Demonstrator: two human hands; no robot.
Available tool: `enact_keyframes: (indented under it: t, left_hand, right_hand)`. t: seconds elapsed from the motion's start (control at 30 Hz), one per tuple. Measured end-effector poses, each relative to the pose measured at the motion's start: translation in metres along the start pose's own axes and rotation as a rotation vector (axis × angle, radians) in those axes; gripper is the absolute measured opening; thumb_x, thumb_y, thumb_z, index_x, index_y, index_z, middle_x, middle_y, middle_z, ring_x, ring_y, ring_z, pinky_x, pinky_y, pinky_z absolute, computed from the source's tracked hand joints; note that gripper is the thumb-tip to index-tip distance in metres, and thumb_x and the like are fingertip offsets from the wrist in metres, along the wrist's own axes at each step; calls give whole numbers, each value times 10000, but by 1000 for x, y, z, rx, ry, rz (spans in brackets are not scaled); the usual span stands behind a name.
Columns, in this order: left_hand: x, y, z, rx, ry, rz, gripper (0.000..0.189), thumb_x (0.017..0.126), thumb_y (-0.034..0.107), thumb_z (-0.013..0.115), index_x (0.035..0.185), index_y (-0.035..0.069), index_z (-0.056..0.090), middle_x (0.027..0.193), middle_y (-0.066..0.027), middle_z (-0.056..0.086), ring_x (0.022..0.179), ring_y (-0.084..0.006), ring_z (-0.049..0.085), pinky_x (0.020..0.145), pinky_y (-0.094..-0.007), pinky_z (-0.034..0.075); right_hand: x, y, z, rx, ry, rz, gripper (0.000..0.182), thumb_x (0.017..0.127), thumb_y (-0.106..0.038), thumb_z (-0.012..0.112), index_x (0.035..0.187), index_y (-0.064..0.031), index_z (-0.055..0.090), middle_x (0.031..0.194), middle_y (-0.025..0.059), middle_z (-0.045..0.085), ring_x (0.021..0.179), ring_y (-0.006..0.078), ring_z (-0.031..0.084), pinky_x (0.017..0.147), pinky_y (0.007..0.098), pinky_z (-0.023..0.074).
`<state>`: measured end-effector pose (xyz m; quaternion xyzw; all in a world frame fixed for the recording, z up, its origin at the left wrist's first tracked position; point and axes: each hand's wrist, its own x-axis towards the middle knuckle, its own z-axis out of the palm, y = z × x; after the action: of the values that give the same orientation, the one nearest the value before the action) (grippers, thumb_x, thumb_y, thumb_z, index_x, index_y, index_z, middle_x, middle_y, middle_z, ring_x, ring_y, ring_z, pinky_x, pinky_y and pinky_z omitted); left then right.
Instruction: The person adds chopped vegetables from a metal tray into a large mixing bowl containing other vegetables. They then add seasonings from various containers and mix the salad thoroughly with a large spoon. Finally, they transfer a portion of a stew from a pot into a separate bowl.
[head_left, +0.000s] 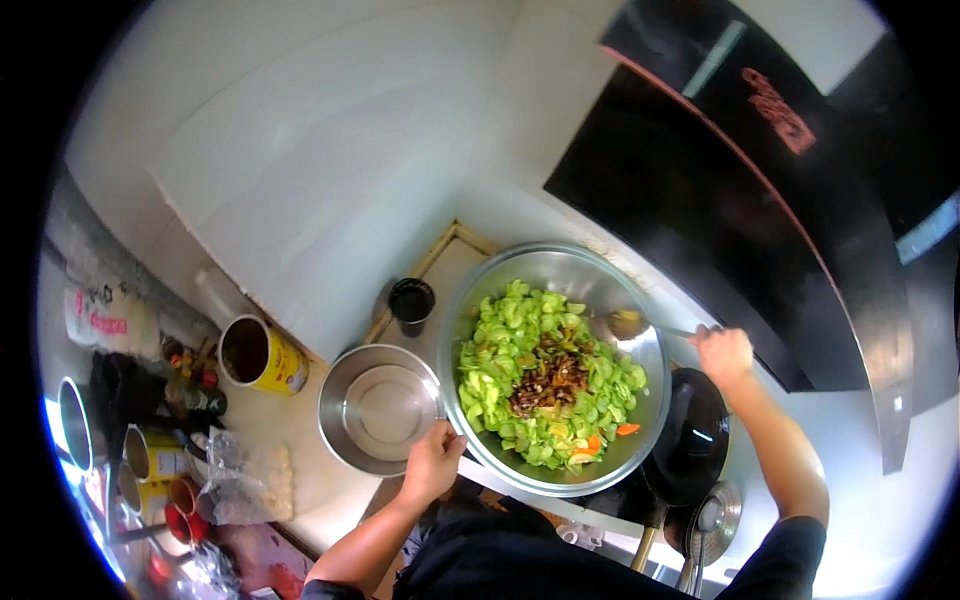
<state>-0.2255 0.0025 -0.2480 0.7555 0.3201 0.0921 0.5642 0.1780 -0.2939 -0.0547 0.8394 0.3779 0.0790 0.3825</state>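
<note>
A large steel mixing bowl (556, 255) holds sliced green vegetables (502, 345), a dark brown heap (551, 379) near their middle and a few orange slices (592, 444) at the lower right. My right hand (721, 354) grips the handle of a metal ladle (628, 324), whose head is at the bowl's right inner wall. My left hand (435, 463) has its fingers closed at the lower left rim of the large bowl, beside a smaller steel basin (381, 412). What the fingers pinch is hard to tell.
A black cup (412, 300) stands behind the basin. Yellow cans (281, 360) and plastic bags (240, 472) are on the left. A dark wok (686, 442) and a perforated strainer (724, 517) lie right of the bowl, below a black range hood (697, 202).
</note>
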Motion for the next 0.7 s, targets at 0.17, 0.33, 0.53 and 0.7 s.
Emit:
enact_keyframes:
  t: [0.17, 0.33, 0.53, 0.7]
  left_hand:
    - [-4, 12, -9, 25, -46, -13, 214, 940, 178, 728, 944, 3, 606, 815, -216, 671, 785, -429, 671, 702, -487, 508]
    - [-8, 13, -15, 11, -52, -53, 212, 937, 166, 726, 930, 2, 593, 823, -227, 668, 790, -443, 664, 704, -500, 504]
    - [-4, 5, -6, -23, -38, -32, 224, 941, 175, 733, 928, 3, 590, 796, -223, 657, 772, -445, 654, 696, -496, 500]
    - [1, -1, -9, -24, -60, -2, 227, 954, 178, 729, 924, 3, 588, 775, -209, 646, 735, -416, 641, 685, -475, 496]
  right_hand:
    - [-16, -38, 32, 152, -561, -103, 517, 1115, -506, 408, 1134, -133, 766, 1127, 135, 758, 1082, 288, 731, 854, 466, 561]
    - [-3, -132, 40, 658, -570, 28, 542, 1100, -538, 434, 975, -105, 735, 1048, 125, 759, 976, 348, 729, 841, 535, 539]
    - [-20, -138, 19, 706, -274, 42, 520, 1072, -526, 494, 909, -81, 708, 886, 180, 731, 927, 409, 710, 817, 523, 558]
    - [-54, -104, -27, 590, -258, 70, 512, 1085, -530, 459, 947, -104, 708, 876, 175, 741, 885, 404, 727, 800, 538, 578]
